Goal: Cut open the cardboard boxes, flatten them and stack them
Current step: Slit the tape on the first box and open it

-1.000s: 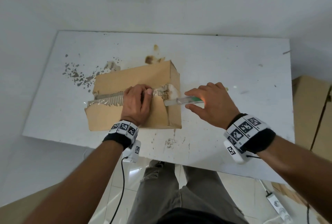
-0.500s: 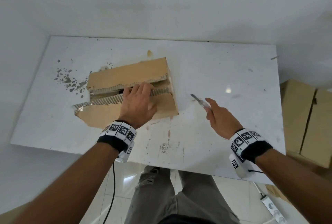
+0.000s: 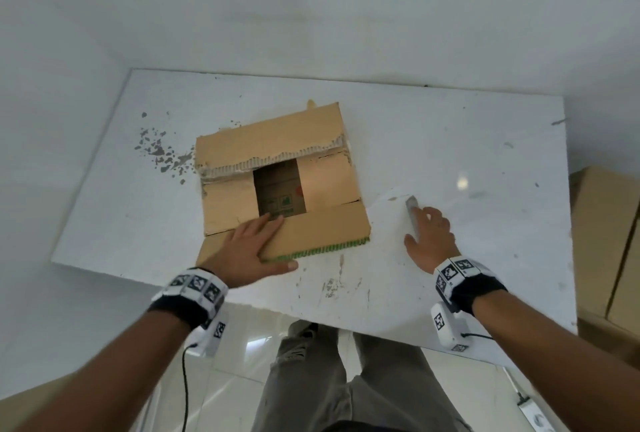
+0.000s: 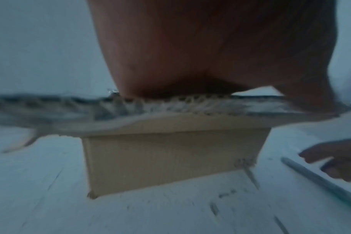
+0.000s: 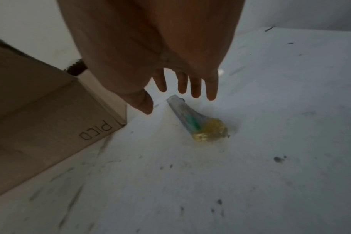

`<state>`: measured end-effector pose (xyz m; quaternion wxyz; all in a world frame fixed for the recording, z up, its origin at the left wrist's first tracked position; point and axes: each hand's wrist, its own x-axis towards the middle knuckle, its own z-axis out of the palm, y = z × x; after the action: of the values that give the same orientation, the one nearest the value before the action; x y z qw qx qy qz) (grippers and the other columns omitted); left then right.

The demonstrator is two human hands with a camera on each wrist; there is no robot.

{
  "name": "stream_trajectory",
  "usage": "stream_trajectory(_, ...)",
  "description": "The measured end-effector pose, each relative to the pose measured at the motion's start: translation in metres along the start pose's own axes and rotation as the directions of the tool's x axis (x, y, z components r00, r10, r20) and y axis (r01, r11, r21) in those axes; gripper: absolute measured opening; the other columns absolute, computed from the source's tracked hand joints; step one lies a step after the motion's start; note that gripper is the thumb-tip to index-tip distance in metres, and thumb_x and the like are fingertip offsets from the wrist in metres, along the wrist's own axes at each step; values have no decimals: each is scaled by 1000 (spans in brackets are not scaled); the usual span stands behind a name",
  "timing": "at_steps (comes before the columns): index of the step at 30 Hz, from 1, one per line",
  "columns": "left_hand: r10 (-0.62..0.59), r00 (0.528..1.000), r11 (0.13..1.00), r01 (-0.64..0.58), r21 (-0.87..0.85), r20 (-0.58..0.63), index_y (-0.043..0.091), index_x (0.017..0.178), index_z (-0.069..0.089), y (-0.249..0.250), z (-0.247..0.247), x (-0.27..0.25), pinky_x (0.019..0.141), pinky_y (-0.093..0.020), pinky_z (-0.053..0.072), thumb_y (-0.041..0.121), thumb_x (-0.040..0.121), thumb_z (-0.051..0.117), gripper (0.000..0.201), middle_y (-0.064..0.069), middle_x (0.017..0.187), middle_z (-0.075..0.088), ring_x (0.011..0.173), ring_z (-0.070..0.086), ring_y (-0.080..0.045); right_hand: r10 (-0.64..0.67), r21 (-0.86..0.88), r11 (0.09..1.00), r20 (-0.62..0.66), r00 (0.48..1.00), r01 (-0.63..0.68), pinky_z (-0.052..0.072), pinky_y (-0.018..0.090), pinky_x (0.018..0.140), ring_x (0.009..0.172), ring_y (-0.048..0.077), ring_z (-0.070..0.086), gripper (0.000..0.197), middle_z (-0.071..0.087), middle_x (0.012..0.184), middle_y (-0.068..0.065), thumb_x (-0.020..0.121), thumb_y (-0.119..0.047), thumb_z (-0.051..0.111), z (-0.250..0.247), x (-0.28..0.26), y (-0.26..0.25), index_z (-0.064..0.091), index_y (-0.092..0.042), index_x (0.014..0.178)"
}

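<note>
With the cardboard box frame centre, flat left hand presses its near flap; open right hand hovers over the utility knife, lower right.

Bare storeroom — white walls, scuffed table, stacked cartons.

One open cardboard box and one cutter on one white table; two hands.
</note>
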<state>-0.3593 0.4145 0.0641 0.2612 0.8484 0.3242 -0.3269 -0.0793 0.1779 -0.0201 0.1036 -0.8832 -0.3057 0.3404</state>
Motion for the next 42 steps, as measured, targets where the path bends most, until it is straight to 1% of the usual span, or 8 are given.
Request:
stream_trajectory(5,35,999,986,-40,160,34,24,164,1,-15,-3,23,126,-48,15,86,70,65,130,-1,171,9,154,15,-26,-105,200,973,-70,992,117,31,43,113,136,28,34,51,38,150,6,98,-29,60,1,-24,-8,43,-19,145)
stream_trajectory(10,176,928,914,-30,406,-329,19,121,55,-14,-4,46,100,-36,36,54,95,58,44,-1,117,65,110,56,-23,-119,295,948,-26,993,121,35,30,105,135,20,40,46,43,149,0,97,-36,63,4,-33,-18,49,-24,139)
stream_trajectory(16,116,829,950,-254,-182,-547,20,118,57,38,-75,25,85,-37,45,48,92,71,40,7,101,57,90,54,-14,-18,638,770,49,999,-17,44,26,91,118,14,57,75,53,134,-9,78,-60,76,-23,-28,-67,46,-29,140)
stream_trajectory(20,29,858,686,-390,-614,-512,21,121,53,70,-113,5,74,-26,60,47,92,71,42,9,113,66,95,69,-4,-145,829,557,167,975,-59,40,46,114,134,15,51,144,46,152,-4,42,-86,80,-44,-8,-111,23,-23,158)
stream_trajectory(25,-73,881,413,-401,-818,-468,21,131,53,80,-126,8,77,-32,62,64,88,61,61,2,118,72,100,74,-14,-147,864,501,153,977,-60,53,48,101,114,26,66,132,64,132,8,42,-83,83,-65,2,-142,39,-18,149)
stream_trajectory(31,-1,940,593,-273,-758,-340,26,141,35,40,-111,19,97,-41,58,80,77,65,88,3,136,61,114,66,-10,71,792,610,-36,997,-15,60,36,76,92,17,69,75,69,106,-2,59,-47,96,-86,0,-129,55,-18,116)
stream_trajectory(35,76,921,963,-167,-211,-383,35,151,28,24,-123,-1,109,-50,39,99,72,34,102,14,99,69,94,65,-7,77,657,746,-241,967,104,48,26,70,93,16,62,61,61,105,-4,76,-38,86,-102,-10,-136,52,-15,120)
stream_trajectory(42,-24,964,997,2,-81,-265,28,160,27,34,-95,-62,99,-36,48,95,81,9,105,3,110,76,82,62,-10,-20,793,575,-235,972,203,60,41,82,95,19,71,23,73,105,-2,93,-27,68,-133,-40,-177,65,-30,115)
